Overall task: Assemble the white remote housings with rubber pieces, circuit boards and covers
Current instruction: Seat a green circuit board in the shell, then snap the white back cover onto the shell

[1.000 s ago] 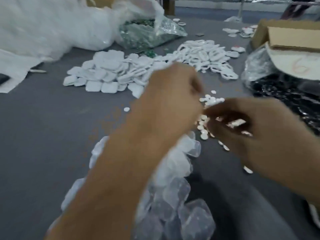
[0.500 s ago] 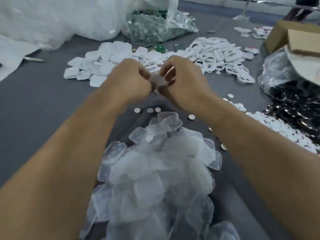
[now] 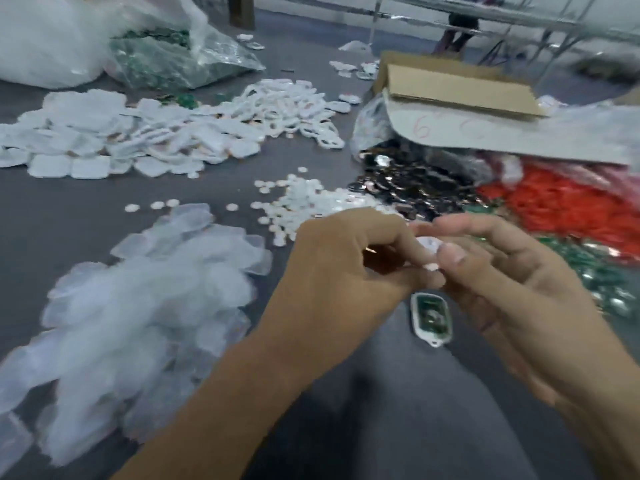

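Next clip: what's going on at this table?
A person is assembling by hand. The left hand and right hand together pinch a small white piece. Just below them a white housing with a green circuit board in it lies on the grey surface. Piles of translucent rubber pieces and small white discs lie around.

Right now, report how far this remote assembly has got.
Done: one housing lies on the table with a green circuit board seated, no cover on. In hand: left hand and right hand pinch a small white piece. Left: heaps of rubber pieces and covers remain.
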{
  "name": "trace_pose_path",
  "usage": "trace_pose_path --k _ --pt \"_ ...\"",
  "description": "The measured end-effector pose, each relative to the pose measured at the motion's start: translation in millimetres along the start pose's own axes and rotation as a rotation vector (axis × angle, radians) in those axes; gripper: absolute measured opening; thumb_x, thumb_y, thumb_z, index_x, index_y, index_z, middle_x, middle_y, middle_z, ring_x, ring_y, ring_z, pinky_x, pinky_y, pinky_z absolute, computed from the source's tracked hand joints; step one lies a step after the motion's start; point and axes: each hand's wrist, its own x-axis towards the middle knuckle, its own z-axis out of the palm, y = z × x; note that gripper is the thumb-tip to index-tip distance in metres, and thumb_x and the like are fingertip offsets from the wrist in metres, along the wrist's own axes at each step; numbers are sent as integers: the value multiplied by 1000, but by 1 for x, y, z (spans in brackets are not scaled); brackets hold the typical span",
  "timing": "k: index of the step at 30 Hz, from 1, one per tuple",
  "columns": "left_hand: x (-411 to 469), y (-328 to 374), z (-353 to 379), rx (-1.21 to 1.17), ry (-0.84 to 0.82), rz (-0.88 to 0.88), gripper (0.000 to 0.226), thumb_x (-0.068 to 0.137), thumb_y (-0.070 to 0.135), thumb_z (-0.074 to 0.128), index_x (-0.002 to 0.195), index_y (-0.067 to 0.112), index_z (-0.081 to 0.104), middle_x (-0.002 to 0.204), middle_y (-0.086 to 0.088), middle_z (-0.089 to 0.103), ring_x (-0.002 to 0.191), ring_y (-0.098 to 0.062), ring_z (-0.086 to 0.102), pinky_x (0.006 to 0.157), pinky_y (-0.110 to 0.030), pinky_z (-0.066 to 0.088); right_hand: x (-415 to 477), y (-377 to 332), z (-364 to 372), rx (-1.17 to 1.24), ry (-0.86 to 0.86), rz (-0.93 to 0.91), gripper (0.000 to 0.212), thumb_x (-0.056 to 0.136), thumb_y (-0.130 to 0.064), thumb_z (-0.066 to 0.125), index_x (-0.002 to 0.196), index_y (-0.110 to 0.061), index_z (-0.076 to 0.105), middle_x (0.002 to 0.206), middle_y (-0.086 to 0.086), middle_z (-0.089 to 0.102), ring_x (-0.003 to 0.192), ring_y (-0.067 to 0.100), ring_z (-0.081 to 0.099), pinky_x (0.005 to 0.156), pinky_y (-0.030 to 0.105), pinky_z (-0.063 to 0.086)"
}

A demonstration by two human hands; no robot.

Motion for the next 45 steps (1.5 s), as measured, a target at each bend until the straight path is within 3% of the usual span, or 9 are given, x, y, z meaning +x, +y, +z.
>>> trace_pose_path --k 5,8,14,24,28,30,32,38,45 --pt "9 -15 35 -63 -23 118 17 76 10 89 81 20 75 83 6 73 82 -10 71 74 -17 52 -8 13 -37 188 40 30 41 79 -1 72 119 -6 65 121 19 69 106 22 70 86 23 55" --pt "5 -28 44 -50 -42 178 17 78 12 88 74 17 72 86 5 73 83 -13 71 77 -19 52 -7 22 -45 260 2 66 54 72 -2 77 125 -6 64 126 18 67 111 23 68 87 25 55" --pt "-3 -43 51 66 -63 252 14 79 4 87 75 3 73 91 0 71 86 -12 70 78 -23 53 -1 29 -59 141 -56 92 66 66 -13 91 127 -12 65 125 14 68 104 22 70 88 30 56" --pt "-3 -43 53 135 -72 245 13 74 -1 88 76 5 76 94 -1 73 90 -10 70 82 -25 55 -3 30 -64 12 -87 53 56 63 3 88 108 -13 58 107 22 69 89 26 72 81 35 60" --pt "-3 -41 51 173 -88 277 14 73 -2 88 77 6 77 94 0 72 90 -10 70 82 -25 55 -6 25 -65 99 -132 97 49 72 -16 88 111 -11 58 106 19 72 88 25 71 80 39 59" --pt "-3 -41 50 176 -85 297 15 75 -5 86 79 7 78 95 0 71 91 -8 70 84 -23 55 -5 26 -65 73 -33 102 29 76 -20 81 99 -14 65 98 16 75 79 22 70 72 35 52" --pt "-3 -41 50 168 -82 281 19 77 -9 82 84 8 77 96 2 71 91 -7 70 83 -20 54 -4 30 -64 25 62 76 18 75 -17 77 91 -14 68 95 18 76 78 24 70 74 35 54" --pt "-6 -40 51 -49 -177 25 36 84 7 79 113 19 63 102 6 71 95 -19 72 84 -26 58 -1 36 -60 -22 176 -50 20 73 -12 79 93 -11 74 87 16 77 73 21 73 70 27 59" --pt "-3 -40 53 -202 -129 -16 31 83 4 81 111 14 70 98 3 77 93 -19 75 86 -27 58 -3 39 -55 23 342 -67 6 69 -11 79 72 -13 75 80 11 77 62 16 71 59 23 57"
